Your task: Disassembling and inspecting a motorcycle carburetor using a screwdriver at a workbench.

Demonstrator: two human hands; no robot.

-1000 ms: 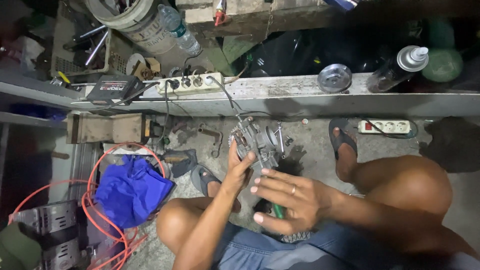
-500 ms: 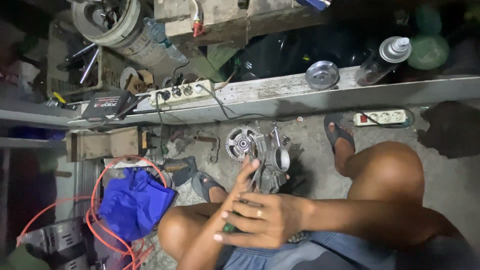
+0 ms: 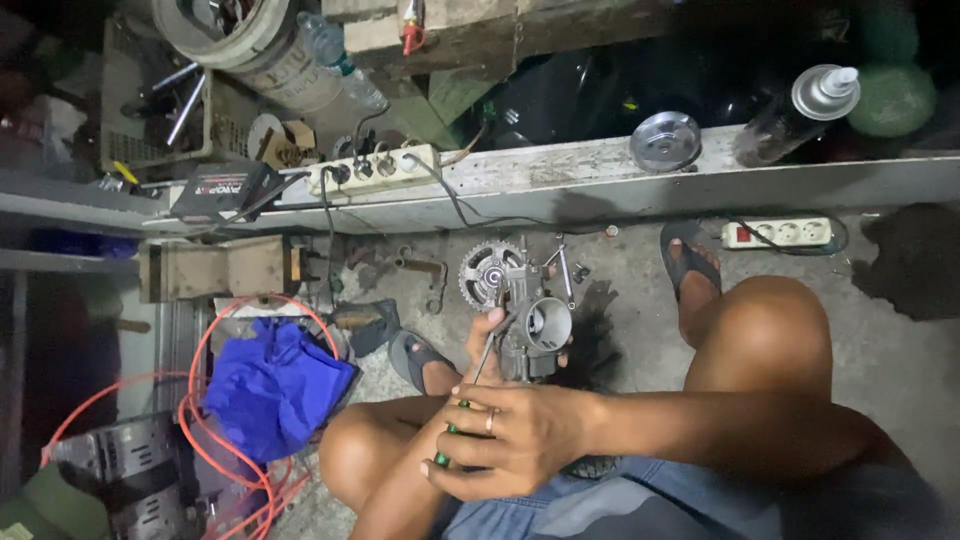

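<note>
Our left hand (image 3: 487, 345) is wrapped around the grey metal carburetor (image 3: 535, 325), holding it up above the concrete floor (image 3: 620, 265) between our knees. Our right hand (image 3: 505, 440) is clenched on the green-handled screwdriver (image 3: 462, 405), its shaft slanting up into the carburetor, with a toothed sprocket (image 3: 484, 272) lying just beyond

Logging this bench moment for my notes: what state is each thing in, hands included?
Carburetor: held off the floor, round bore facing the camera.
Left hand: gripping the carburetor.
Right hand: closed around the screwdriver.
Screwdriver: tip against the carburetor.
Power strip: on the ledge, plugs inserted.
Spray can: lying on the ledge, capped.
</note>
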